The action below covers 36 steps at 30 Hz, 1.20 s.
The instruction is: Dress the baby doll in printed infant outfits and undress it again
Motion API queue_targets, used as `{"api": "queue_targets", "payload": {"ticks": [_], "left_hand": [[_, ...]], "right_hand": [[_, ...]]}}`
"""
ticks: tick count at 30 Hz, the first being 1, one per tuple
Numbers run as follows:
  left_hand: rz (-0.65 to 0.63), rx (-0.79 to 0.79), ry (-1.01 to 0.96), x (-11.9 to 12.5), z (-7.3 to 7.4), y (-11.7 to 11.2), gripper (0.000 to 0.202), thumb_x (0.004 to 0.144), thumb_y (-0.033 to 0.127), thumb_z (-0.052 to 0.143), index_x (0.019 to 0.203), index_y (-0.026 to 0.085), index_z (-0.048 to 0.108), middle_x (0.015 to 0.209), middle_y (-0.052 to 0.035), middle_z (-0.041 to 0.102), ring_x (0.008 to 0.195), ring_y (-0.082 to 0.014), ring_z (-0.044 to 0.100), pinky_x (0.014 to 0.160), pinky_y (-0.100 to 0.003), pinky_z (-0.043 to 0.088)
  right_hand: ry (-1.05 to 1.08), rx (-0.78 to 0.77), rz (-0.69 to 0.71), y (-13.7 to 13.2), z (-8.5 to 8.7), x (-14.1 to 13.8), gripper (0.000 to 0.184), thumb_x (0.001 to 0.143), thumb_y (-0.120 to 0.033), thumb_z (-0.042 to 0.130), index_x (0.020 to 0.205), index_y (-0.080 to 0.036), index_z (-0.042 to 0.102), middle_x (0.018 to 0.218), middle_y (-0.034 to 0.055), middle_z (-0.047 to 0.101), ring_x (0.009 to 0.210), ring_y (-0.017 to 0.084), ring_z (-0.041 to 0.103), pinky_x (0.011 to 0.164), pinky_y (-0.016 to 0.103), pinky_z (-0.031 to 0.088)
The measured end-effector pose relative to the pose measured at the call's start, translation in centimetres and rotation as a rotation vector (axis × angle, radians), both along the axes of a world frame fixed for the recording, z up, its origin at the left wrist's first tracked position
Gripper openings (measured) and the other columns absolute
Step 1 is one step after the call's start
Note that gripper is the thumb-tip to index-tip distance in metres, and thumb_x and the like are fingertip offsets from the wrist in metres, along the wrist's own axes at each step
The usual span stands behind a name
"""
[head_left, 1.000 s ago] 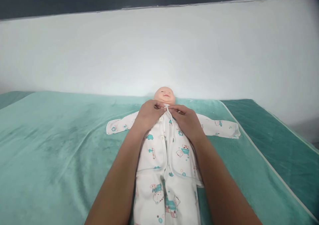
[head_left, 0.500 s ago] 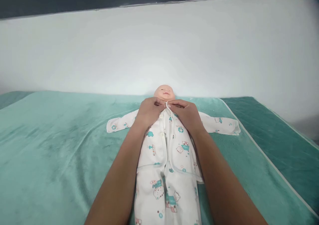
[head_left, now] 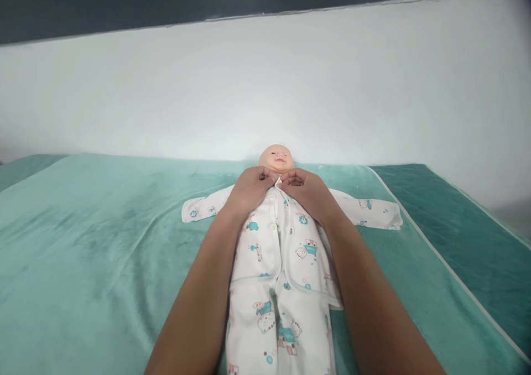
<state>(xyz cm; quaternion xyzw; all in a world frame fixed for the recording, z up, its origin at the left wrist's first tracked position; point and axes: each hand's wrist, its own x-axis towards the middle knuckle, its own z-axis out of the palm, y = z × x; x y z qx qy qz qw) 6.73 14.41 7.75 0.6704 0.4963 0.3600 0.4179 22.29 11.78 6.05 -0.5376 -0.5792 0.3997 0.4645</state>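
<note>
A baby doll lies on its back, dressed in a white printed baby jacket and matching trousers. At the collar, my left hand pinches one front edge of the jacket. My right hand has its fingers closed on the other edge, and the fingertips almost meet just below the doll's chin. Lower down, the two front edges lie side by side with a narrow gap, and small buttons show along the left one. The top fastening is largely covered by my fingers.
A light green plush cloth spreads under the doll. To the right lies a darker green cover beyond a pale edging. A white wall rises right behind the doll's head, with a dark band above it.
My hands stay at the collar, with small finger movements; the right fingers are more curled and the pinched edges sit slightly lower. The whole view has shifted slightly.
</note>
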Motion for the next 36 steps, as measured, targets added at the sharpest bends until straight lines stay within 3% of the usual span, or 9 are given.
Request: {"api": "queue_targets", "payload": {"ticks": [3, 8, 21, 25, 29, 36], "left_hand": [[0.027, -0.01, 0.027, 0.2, 0.2, -0.2, 0.022, 0.079, 0.037, 0.061, 0.079, 0.016, 0.066, 0.086, -0.005, 0.07, 0.079, -0.0168, 0.061, 0.071, -0.029, 0.043], [0.042, -0.057, -0.032, 0.5, 0.2, -0.4, 0.017, 0.073, 0.026, 0.067, 0.087, 0.016, 0.065, 0.089, -0.006, 0.07, 0.077, -0.0157, 0.062, 0.07, -0.029, 0.045], [0.012, -0.18, -0.242, 0.1, -0.1, -0.2, 0.019, 0.068, 0.016, 0.073, 0.086, 0.015, 0.065, 0.086, -0.0056, 0.068, 0.079, -0.0155, 0.063, 0.077, -0.031, 0.047], [-0.011, -0.111, -0.211, 0.0, -0.2, 0.0, 0.015, 0.069, 0.013, 0.069, 0.083, 0.016, 0.066, 0.082, -0.0031, 0.065, 0.078, -0.0136, 0.06, 0.076, -0.029, 0.046], [-0.024, -0.035, -0.089, -0.1, -0.2, 0.1, 0.017, 0.076, 0.02, 0.064, 0.09, 0.019, 0.072, 0.079, -0.0011, 0.063, 0.073, -0.0133, 0.056, 0.074, -0.029, 0.044], [0.036, 0.125, 0.125, 0.0, 0.4, -0.7, 0.025, 0.083, 0.018, 0.053, 0.09, 0.024, 0.076, 0.105, -0.004, 0.067, 0.092, -0.0188, 0.06, 0.091, -0.032, 0.044]], "right_hand": [[-0.063, 0.005, 0.02, -0.2, 0.3, 0.0, 0.017, 0.075, -0.03, 0.062, 0.087, -0.018, 0.064, 0.081, -0.0004, 0.063, 0.072, 0.011, 0.055, 0.069, 0.025, 0.042], [-0.13, 0.012, 0.016, -0.4, 0.5, -0.1, 0.015, 0.076, -0.031, 0.06, 0.086, -0.019, 0.062, 0.081, -0.0017, 0.061, 0.069, 0.01, 0.052, 0.067, 0.025, 0.04], [-0.073, -0.003, 0.025, -0.4, -0.2, -0.2, 0.023, 0.07, -0.029, 0.062, 0.091, -0.021, 0.058, 0.078, -0.0036, 0.057, 0.071, 0.011, 0.051, 0.067, 0.025, 0.038], [-0.054, -0.006, 0.011, -0.6, -0.1, 0.0, 0.023, 0.073, -0.029, 0.062, 0.093, -0.02, 0.058, 0.081, -0.0027, 0.058, 0.074, 0.011, 0.052, 0.071, 0.026, 0.039], [-0.068, 0.026, -0.05, -0.9, -0.3, 0.0, 0.022, 0.075, -0.031, 0.061, 0.094, -0.021, 0.06, 0.085, -0.0017, 0.059, 0.075, 0.012, 0.053, 0.073, 0.027, 0.041], [-0.21, 0.116, -0.113, -1.8, 0.0, -0.2, 0.019, 0.083, -0.028, 0.05, 0.09, -0.023, 0.068, 0.099, 0.0025, 0.062, 0.079, 0.015, 0.055, 0.075, 0.03, 0.042]]}}
